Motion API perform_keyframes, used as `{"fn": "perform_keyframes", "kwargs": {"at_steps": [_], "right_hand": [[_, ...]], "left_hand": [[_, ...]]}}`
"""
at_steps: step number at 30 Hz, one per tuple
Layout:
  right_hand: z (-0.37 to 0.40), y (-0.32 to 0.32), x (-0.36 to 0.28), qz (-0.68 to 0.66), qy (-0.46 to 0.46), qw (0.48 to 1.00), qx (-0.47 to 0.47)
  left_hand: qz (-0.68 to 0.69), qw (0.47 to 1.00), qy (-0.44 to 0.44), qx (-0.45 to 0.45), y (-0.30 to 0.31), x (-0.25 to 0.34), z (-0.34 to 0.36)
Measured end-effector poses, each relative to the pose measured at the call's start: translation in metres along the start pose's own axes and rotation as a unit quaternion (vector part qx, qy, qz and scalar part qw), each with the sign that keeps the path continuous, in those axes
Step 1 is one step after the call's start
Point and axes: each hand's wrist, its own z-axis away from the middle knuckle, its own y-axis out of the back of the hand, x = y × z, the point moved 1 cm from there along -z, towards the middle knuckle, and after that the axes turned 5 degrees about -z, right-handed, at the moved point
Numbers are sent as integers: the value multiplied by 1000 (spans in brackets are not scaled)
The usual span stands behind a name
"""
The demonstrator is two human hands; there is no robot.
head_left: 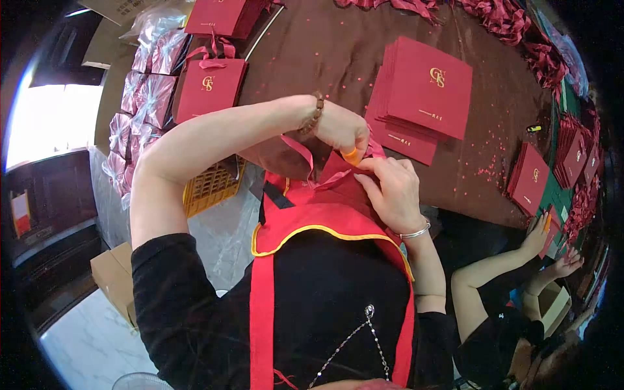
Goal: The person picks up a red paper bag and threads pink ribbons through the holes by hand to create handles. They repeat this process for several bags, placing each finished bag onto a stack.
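Observation:
Close to my apron, at the table's near edge, is a dark red paper gift bag (pixel 354 188) with red ribbon (pixel 301 151) handles. My left hand (pixel 343 129), with an orange cover on one finger, is curled at the bag's top edge and pinches the ribbon there. Opposite it, my right hand (pixel 394 188) grips the bag's edge between thumb and fingers. The two hands nearly meet; the exact spot between their fingertips is partly hidden. Just beyond them lies a stack of flat red bags (pixel 429 84) with gold lettering.
Finished-looking red bags (pixel 210 90) with ribbons stand at the left, beside plastic-wrapped packs (pixel 155 101). Ribbon bundles (pixel 500 23) line the far right edge. A yellow crate (pixel 211 188) sits below the table. At the right, a co-worker's hand (pixel 536 235) is near more bags (pixel 530 179).

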Motion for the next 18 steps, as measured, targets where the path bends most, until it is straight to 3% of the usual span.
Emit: {"fn": "perform_keyframes", "kwargs": {"at_steps": [1, 2, 3, 6, 7, 9, 11, 14, 15, 17, 18], "right_hand": [[1, 0, 1, 1, -24, 1000, -8], [1, 1, 3, 2, -49, 999, -16], [3, -1, 6, -31, -57, 998, -15], [2, 0, 8, -32, -75, 996, -23], [2, 2, 9, -26, -77, 996, -23], [2, 3, 8, -42, -74, 995, -42], [-1, 6, 2, -60, -72, 994, -51], [-1, 1, 9, -48, -83, 995, -31], [0, -1, 15, -53, -115, 991, -45], [2, -3, 21, 4, -69, 998, -12], [4, -3, 21, 42, -46, 998, -3]], "left_hand": [[8, 1000, -10, -10, -1, -1, -3], [50, 995, -3, 87, -12, -2, -2], [50, 995, -3, 86, -14, 3, -1], [61, 977, 135, 152, -13, 18, 4], [62, 977, 135, 153, -16, 22, 5], [-6, 934, 175, 311, -19, 27, 10], [-39, 888, 142, 436, -11, 0, 8], [-90, 861, 167, 473, -4, 19, 23], [-105, 851, 150, 492, 1, 16, 29], [-13, 817, 71, 572, 7, -3, 44], [16, 822, 161, 546, 16, 5, 64]]}}
